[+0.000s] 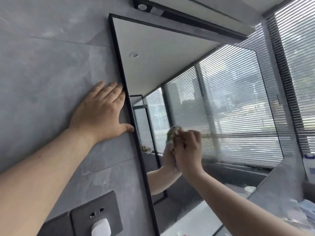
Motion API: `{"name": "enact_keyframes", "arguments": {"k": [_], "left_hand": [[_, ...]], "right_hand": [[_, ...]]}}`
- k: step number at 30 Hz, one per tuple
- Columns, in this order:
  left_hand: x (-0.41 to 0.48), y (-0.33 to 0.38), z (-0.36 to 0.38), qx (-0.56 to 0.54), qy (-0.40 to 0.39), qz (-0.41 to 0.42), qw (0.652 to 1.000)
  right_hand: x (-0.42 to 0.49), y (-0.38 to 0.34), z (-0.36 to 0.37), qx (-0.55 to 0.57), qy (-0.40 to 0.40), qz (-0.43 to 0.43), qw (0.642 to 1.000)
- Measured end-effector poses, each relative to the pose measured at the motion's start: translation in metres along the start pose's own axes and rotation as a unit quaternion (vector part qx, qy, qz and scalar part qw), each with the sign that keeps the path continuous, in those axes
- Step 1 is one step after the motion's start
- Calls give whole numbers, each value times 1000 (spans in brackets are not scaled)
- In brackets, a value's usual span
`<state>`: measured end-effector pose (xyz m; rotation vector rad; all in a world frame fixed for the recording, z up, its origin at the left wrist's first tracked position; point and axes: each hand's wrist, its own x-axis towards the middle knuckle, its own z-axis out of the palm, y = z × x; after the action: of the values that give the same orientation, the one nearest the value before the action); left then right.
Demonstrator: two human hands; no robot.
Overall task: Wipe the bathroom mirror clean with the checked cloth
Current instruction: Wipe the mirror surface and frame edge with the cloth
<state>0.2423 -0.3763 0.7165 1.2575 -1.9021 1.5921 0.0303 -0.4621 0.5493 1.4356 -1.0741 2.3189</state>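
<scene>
A black-framed bathroom mirror [170, 53] hangs on the grey tiled wall and reflects a white ceiling and slatted blinds. My right hand [188, 150] grips a bunched, greenish checked cloth [173, 135] and presses it against the lower middle of the glass. The hand's reflection meets it there. A streaky haze lies across the glass to the right of the cloth. My left hand [102, 113] rests flat on the wall tile, fingers straight, with fingertips and thumb touching the mirror's left frame edge.
A dark socket plate with a white plug [100, 227] sits on the wall below the left arm. A window with slatted blinds [296, 65] fills the right side. White bottles and blurred items [309, 166] stand at the lower right. A black light fitting [150, 9] runs above the mirror.
</scene>
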Motion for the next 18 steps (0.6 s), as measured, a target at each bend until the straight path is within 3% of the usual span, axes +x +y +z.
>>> {"name": "enact_keyframes", "arguments": {"k": [2,5,7,10,12,14,16,18], "left_hand": [[0,0,-2,-2,-4,2,1000],[-2,0,-2,-4,-7,8,1000],[-4,0,-1,-5,-7,9,1000],[-5,1,-1,-8,-6,12,1000],[-4,0,1,-7,2,13,1000],[-4,-1,3,-8,5,18,1000],[-3,-3,7,-3,16,20,1000],[-3,-3,10,1,28,21,999]], "right_hand": [[-26,-18,7,6,-47,-148,988],[-66,-5,-7,-29,-132,-348,928],[-86,20,-24,-42,-182,-426,885],[-98,53,-43,-80,-202,-473,854],[-91,58,-45,-87,-207,-485,846],[-74,52,-43,-89,-201,-455,863],[-49,48,-34,-96,-148,-361,916],[-17,44,-23,-95,-62,-194,974]]}}
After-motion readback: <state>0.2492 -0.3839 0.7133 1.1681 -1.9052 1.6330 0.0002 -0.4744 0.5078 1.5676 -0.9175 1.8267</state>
